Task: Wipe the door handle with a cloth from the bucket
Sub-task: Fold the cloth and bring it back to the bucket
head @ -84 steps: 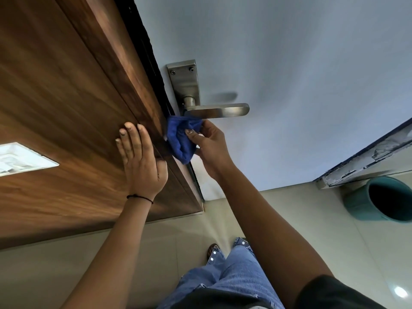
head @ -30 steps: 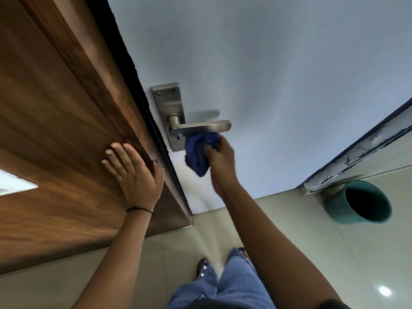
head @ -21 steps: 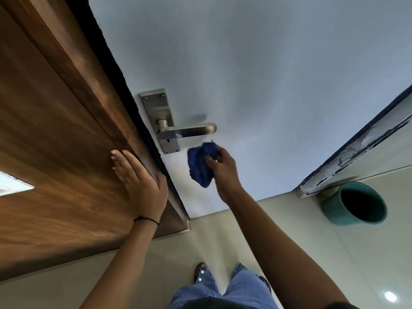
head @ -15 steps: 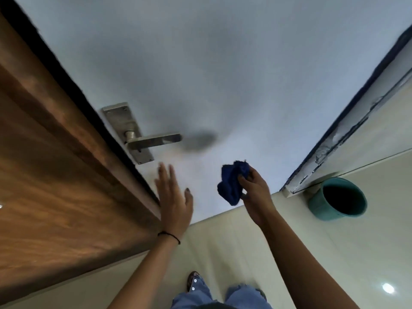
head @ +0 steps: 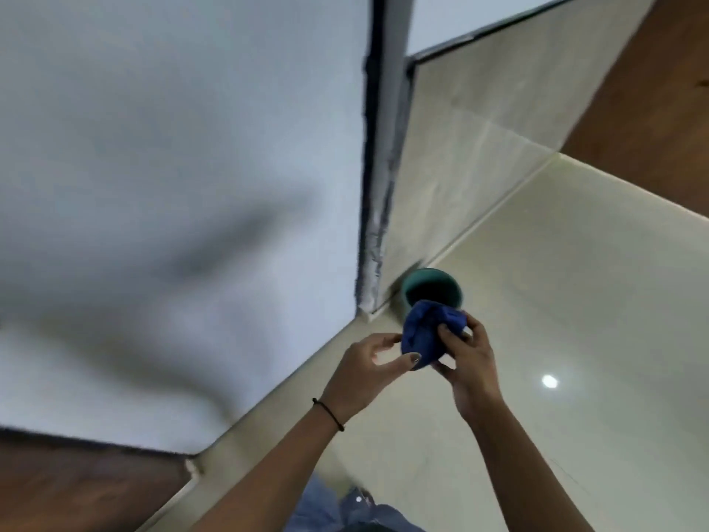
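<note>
A: What fills most of the frame?

B: The pale grey door (head: pixel 161 155), across the upper left and centre. The cream tiled floor (head: pixel 575 301) takes the right side and bottom, with a bright spot of light on it at right.

A: And the bucket?

B: The teal bucket (head: pixel 433 283) stands on the floor right of centre, just beside the foot of the door's dark edge. Its lower part is hidden behind the cloth.

A: Where is the cloth?

B: The blue cloth (head: pixel 426 334) is bunched up, in front of the bucket in the picture.

A: The hands?

B: The right hand (head: pixel 470 362) is clamped on the cloth, thumb pressing into it. The left hand (head: pixel 364 372) has its fingers curled, thumb tip touching the cloth's lower edge; a black band (head: pixel 328 414) circles that wrist. The door handle is out of frame.
</note>
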### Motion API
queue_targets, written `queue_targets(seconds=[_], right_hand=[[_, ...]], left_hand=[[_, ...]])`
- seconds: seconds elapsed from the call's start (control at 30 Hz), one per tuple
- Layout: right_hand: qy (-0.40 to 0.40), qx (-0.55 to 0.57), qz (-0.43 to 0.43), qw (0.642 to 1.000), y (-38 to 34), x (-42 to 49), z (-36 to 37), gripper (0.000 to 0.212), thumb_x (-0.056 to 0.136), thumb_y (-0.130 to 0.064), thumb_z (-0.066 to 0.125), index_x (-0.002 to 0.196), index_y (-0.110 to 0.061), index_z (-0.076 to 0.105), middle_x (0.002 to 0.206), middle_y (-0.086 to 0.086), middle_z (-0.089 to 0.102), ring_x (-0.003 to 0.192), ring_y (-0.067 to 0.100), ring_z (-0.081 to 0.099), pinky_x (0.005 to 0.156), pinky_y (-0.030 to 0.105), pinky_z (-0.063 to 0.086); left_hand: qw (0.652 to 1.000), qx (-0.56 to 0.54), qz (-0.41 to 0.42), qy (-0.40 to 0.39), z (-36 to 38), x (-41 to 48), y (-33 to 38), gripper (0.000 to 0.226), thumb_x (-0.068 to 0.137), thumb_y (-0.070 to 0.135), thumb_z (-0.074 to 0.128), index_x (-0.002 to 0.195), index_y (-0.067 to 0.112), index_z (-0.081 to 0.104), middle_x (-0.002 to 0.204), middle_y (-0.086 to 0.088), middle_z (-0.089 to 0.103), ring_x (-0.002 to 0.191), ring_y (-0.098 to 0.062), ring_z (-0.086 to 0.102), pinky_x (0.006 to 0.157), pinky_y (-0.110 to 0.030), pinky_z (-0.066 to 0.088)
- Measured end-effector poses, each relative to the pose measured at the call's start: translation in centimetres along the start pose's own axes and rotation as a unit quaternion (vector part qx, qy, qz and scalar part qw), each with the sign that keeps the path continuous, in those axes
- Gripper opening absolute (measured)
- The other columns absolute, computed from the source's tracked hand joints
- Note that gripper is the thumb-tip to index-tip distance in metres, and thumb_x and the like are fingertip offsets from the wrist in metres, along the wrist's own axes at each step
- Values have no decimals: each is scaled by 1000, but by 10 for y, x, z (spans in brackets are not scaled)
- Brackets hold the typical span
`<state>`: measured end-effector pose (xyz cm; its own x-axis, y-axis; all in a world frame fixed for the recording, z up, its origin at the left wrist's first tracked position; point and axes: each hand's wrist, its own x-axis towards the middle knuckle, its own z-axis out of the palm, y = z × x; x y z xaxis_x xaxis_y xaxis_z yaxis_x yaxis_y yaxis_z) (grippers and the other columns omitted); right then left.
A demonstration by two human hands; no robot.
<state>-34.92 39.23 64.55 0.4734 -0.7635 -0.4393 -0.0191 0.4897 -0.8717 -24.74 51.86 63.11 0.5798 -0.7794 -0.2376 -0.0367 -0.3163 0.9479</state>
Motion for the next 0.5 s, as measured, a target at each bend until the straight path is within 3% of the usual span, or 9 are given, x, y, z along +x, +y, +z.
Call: queue_targets(seconds=[0.07, 0.17, 0.33, 0.43, 0.5], right_hand=[[38, 17, 7, 999, -6, 14, -17, 30, 92, -7, 57, 118, -19, 51, 119, 7, 62, 109, 26, 61, 68, 35, 53], [79, 43, 38, 995, -9, 41, -33, 32, 91, -10, 60, 121, -16, 50, 121, 12, 62, 105, 27, 63, 71, 36, 54], [95, 63, 75, 991, -21, 115, -51, 32, 92, -12, 60, 122, -18, 49, 122, 13, 62, 103, 28, 65, 81, 42, 55], [84, -15, 87, 993, -27, 182, -59, 39, 91, -18, 63, 126, -22, 48, 124, 8, 61, 107, 22, 62, 83, 40, 54], [88, -107, 105, 985, -27, 228, -65, 49, 87, -26, 68, 131, -27, 45, 131, 1, 54, 111, 18, 58, 90, 38, 50]], left_hand=[[1000, -8, 9, -9, 20, 21, 6, 47, 70, 50, 71, 107, 23, 68, 106, 10, 71, 104, 0, 62, 91, -19, 47], [999, -25, 18, -10, 40, 58, 17, 20, 80, 22, 72, 100, 22, 68, 96, 5, 73, 94, -7, 67, 81, -19, 51], [999, -24, 21, 1, 71, 147, 20, 18, 86, 10, 64, 93, 27, 65, 84, 12, 71, 83, -5, 67, 75, -16, 52], [999, -39, -24, 19, 86, 220, 13, 17, 89, 12, 60, 87, 28, 62, 70, 23, 67, 65, 3, 60, 61, -13, 48], [996, -55, -60, 21, 93, 269, 5, 17, 91, 13, 57, 84, 28, 61, 68, 15, 67, 60, 4, 58, 56, -13, 45]])
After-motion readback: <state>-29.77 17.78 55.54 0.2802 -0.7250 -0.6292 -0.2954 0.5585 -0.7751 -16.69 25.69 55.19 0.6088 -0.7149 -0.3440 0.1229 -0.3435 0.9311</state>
